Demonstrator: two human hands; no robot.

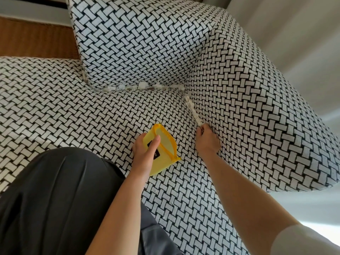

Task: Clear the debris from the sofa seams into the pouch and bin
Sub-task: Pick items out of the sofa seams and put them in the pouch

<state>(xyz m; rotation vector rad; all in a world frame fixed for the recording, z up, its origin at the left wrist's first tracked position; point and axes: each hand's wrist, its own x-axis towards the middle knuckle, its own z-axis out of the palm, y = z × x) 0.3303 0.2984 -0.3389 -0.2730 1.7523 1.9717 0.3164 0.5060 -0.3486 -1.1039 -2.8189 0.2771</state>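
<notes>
A yellow zip pouch [165, 144] rests on the sofa seat [73, 111], its mouth held apart by my left hand [145, 150], thumb on the zipper edge. My right hand [207, 139] is pinched at the near end of the seam between seat and side cushion [248, 107], fingertips on a small dark-and-white bit of debris. White crumbly debris [191, 109] fills that seam beyond my fingers. More white debris [139, 86] lies along the seam under the back cushion [138, 43]. No bin is in view.
My dark-trousered leg [55, 199] rests on the seat at lower left. A brown wicker surface [36, 39] shows behind the back cushion. A pale curtain or wall [294, 34] and pale floor lie to the right.
</notes>
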